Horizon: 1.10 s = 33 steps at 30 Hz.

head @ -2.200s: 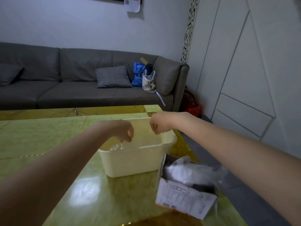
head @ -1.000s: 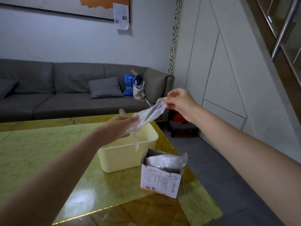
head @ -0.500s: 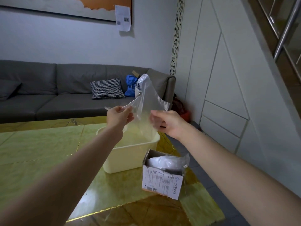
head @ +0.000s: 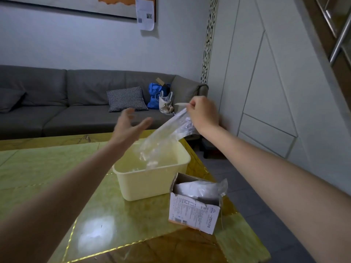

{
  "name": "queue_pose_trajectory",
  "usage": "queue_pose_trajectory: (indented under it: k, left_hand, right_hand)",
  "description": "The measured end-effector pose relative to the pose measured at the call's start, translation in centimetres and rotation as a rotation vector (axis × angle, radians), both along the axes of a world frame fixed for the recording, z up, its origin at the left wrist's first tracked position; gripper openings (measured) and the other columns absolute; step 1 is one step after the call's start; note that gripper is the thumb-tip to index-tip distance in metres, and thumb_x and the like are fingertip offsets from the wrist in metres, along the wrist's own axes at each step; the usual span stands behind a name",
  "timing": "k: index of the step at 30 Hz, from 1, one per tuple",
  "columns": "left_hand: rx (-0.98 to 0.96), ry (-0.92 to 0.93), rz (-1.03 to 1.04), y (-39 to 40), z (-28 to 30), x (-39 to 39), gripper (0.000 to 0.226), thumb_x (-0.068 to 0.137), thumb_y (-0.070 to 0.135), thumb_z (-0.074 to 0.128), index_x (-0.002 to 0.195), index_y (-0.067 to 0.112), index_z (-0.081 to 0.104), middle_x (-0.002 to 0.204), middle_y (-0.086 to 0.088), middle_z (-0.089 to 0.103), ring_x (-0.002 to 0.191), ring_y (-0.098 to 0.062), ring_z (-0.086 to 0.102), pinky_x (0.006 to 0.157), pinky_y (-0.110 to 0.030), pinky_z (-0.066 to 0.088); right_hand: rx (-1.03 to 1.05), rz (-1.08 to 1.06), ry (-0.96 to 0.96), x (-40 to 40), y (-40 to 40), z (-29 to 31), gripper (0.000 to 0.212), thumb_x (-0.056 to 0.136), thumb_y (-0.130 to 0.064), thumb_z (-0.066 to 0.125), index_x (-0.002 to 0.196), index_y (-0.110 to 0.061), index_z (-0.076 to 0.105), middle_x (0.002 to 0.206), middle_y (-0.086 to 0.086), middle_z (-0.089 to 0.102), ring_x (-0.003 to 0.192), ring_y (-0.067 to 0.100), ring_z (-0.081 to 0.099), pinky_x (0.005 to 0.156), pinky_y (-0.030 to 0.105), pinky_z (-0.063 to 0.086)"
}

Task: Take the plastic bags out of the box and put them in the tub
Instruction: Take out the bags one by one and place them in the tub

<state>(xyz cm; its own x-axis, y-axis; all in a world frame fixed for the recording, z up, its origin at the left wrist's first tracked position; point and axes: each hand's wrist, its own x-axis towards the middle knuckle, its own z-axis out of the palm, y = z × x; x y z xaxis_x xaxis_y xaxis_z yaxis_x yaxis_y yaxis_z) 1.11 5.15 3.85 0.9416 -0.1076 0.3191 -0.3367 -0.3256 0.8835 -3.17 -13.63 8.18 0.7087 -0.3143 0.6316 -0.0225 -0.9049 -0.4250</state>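
Pinching the top end of a clear plastic bag (head: pixel 167 133) between curled fingers, the right hand (head: pixel 203 114) is holding it up above the far right corner of the table (head: pixel 47 168), while the left hand (head: pixel 129 128) is hovering just beside it with its fingers spread and relaxed, gripping nothing. Stretched into a thin, crinkled, see-through strip, the bag is slanting down from the right hand, and its loose lower end is hanging inside the tub (head: pixel 152 183). That tub is a pale yellow, smooth plastic rectangle with rounded corners and a rolled rim, sitting near the table's right edge; something pale is lying in its bottom, too blurred to tell apart. Just beside the tub, nearer the camera and close to the right edge, a small cardboard box (head: pixel 193 211) is standing with its top torn open, printed white label facing forward, and more cloudy bags (head: pixel 199 188) are bulging out of it. The table top is glossy, yellow-green and marbled, crossed by thin gold lines. Behind it a grey sofa (head: pixel 57 103) is carrying a checked cushion (head: pixel 126 98), a blue bag (head: pixel 154 93) and a small white bag (head: pixel 166 103).
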Motion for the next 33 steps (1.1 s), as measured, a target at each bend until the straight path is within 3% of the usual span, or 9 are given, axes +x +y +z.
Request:
queue_pose_trajectory:
  k: [4,8,12,18,22,27,29,31,33]
  left_hand:
    - [0.448,-0.18,-0.192,-1.9,-0.3,-0.5,0.106,0.07,0.029,0.079,0.149,0.019,0.008,0.147,-0.006,0.035,0.128,-0.029,0.043,0.103,-0.038,0.037]
    - [0.498,-0.172,-0.039,-0.1,-1.6,2.3,0.043,0.077,0.016,0.072,0.117,0.012,0.058,0.109,-0.007,0.065,0.093,-0.018,0.058,0.078,-0.031,0.045]
    - [0.743,-0.222,0.067,3.0,-2.3,4.6,0.008,0.081,0.018,0.067,0.087,0.013,0.069,0.089,-0.005,0.068,0.081,-0.023,0.062,0.071,-0.03,0.047]
    - [0.914,-0.259,0.009,3.4,-3.3,7.4,0.041,0.082,0.022,0.067,0.122,0.018,0.054,0.123,-0.004,0.051,0.097,-0.021,0.058,0.082,-0.034,0.05]
    - [0.911,-0.168,-0.341,0.9,-4.6,7.3,0.061,0.081,0.033,0.068,0.135,0.023,0.042,0.138,-0.006,0.038,0.109,-0.018,0.052,0.091,-0.029,0.048]
    - [1.513,0.114,-0.372,-1.1,-8.0,7.7,0.086,0.087,0.016,0.062,0.149,0.029,0.004,0.157,-0.007,0.0,0.137,-0.032,0.03,0.106,-0.041,0.037]
    - [1.552,0.052,-0.38,-1.5,-8.6,8.0,0.077,0.091,0.009,0.053,0.15,0.026,0.006,0.154,-0.01,0.015,0.134,-0.031,0.035,0.102,-0.04,0.039]
    - [1.547,0.045,-0.4,-1.8,-8.5,8.1,0.074,0.092,0.011,0.052,0.15,0.025,0.008,0.149,-0.009,0.028,0.131,-0.029,0.039,0.101,-0.039,0.039]
    - [1.548,0.109,-0.414,-2.2,-8.6,8.3,0.075,0.092,0.012,0.053,0.15,0.024,0.007,0.15,-0.008,0.027,0.134,-0.028,0.035,0.104,-0.04,0.036]
  right_hand:
    - [0.022,0.371,0.05,1.8,4.7,-0.3,0.021,0.093,-0.02,0.057,0.085,-0.005,0.068,0.074,0.005,0.065,0.069,0.015,0.058,0.07,0.031,0.049]
    - [0.197,0.468,-0.008,3.5,6.4,-0.8,0.022,0.092,-0.021,0.058,0.086,-0.003,0.069,0.069,-0.001,0.061,0.065,0.01,0.053,0.067,0.027,0.043]
    - [0.269,0.328,0.072,6.1,3.5,-3.1,0.025,0.094,-0.024,0.056,0.089,-0.002,0.067,0.071,0.002,0.057,0.07,0.017,0.055,0.069,0.03,0.042]
    - [0.145,0.115,0.355,8.8,1.1,-10.0,0.031,0.098,-0.025,0.047,0.089,0.0,0.063,0.093,0.02,0.065,0.093,0.036,0.059,0.069,0.036,0.042]
    - [-0.025,0.068,0.509,9.4,1.2,-11.7,0.027,0.101,-0.019,0.038,0.099,0.0,0.058,0.105,0.017,0.06,0.094,0.035,0.057,0.064,0.031,0.035]
    - [-0.266,0.073,0.68,9.9,1.7,-12.7,0.031,0.091,0.005,0.04,0.063,-0.01,0.04,0.075,0.008,0.047,0.079,0.029,0.048,0.053,0.028,0.031]
    - [-0.398,0.101,0.711,9.9,1.8,-12.4,0.017,0.094,-0.002,0.041,0.089,-0.007,0.057,0.094,0.008,0.058,0.095,0.032,0.055,0.06,0.026,0.034]
    - [-0.537,0.093,0.717,10.1,2.1,-11.6,0.025,0.097,-0.014,0.045,0.12,-0.009,0.052,0.119,0.009,0.058,0.11,0.029,0.056,0.069,0.029,0.035]
    - [-0.658,0.095,0.647,10.2,2.5,-10.5,0.03,0.096,-0.014,0.048,0.126,-0.009,0.046,0.123,0.009,0.056,0.113,0.029,0.054,0.069,0.031,0.035]
